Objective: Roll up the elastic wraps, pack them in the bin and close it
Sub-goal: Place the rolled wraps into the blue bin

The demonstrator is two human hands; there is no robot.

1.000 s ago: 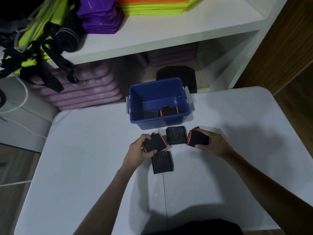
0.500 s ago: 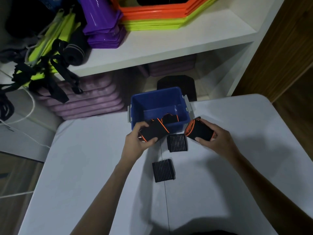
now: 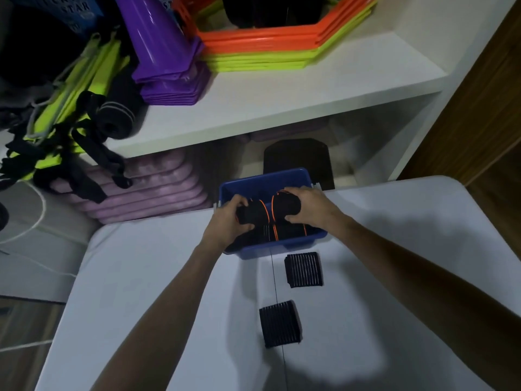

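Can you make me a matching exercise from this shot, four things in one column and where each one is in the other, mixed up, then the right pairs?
Things
1. purple cones
2. ribbed black pad
3. left hand's rolled wrap
4. pink mats

Places
A. held over the open blue bin
B. stacked under the shelf, left of the bin
C. on the white shelf, beside the orange and yellow hexagon rings
D. on the white table, just in front of the bin

Pairs: 1-C, 2-D, 3-A, 4-B
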